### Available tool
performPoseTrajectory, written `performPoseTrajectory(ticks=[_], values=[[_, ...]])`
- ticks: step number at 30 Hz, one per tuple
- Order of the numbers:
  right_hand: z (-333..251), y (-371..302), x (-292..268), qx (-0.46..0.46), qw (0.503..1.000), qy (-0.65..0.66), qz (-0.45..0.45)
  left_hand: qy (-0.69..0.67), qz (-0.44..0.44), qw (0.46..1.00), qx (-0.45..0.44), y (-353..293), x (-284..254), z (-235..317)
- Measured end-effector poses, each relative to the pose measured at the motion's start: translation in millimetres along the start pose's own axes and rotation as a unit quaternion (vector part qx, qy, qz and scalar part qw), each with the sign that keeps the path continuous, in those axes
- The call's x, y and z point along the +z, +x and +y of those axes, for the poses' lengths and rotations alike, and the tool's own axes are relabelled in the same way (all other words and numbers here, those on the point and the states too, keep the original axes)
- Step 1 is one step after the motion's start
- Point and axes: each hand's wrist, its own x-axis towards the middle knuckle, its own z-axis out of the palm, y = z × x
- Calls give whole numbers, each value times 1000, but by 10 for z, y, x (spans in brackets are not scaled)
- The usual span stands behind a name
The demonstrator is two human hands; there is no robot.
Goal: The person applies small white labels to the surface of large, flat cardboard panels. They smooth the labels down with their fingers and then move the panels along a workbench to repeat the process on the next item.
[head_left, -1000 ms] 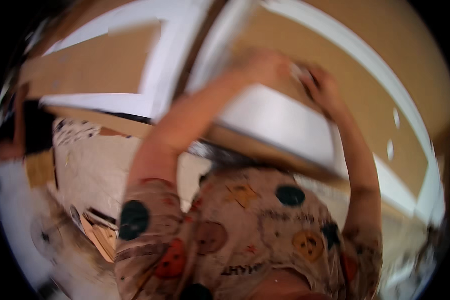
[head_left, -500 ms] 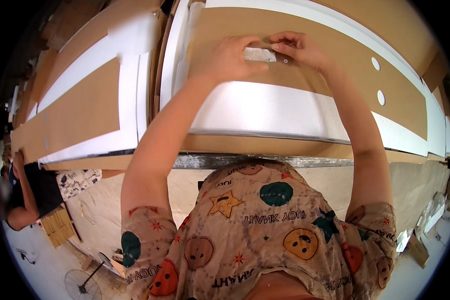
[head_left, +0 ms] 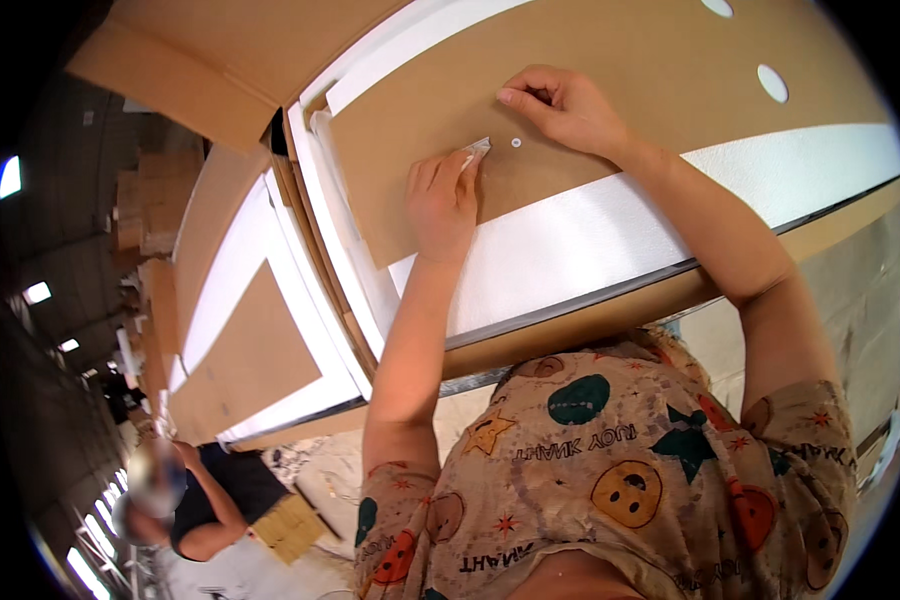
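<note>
Left hand pinching small clear packet flat on brown cardboard sheet; right hand curled, fingertips pressed on cardboard; white foam panel beneath

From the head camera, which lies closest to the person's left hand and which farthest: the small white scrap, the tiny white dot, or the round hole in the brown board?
1. Small white scrap: touching the left hand's fingertips.
2. Tiny white dot: just right of the scrap, below the right hand.
3. Round hole: far right on the brown board.
</note>
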Motion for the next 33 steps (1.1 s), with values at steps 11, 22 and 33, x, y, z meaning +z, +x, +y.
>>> performPoseTrajectory(ticks=[11,22,33], values=[[-98,-48,-24,-82,996,24,-16,19,-1,995,-100,25,-88,222],[41,57,72,-41,999,-12,-19,5,63,994,-89,-105,65,-4],[102,49,91,-18,1000,-2,-24,-99,93,958,-251,-75,-21,100]])
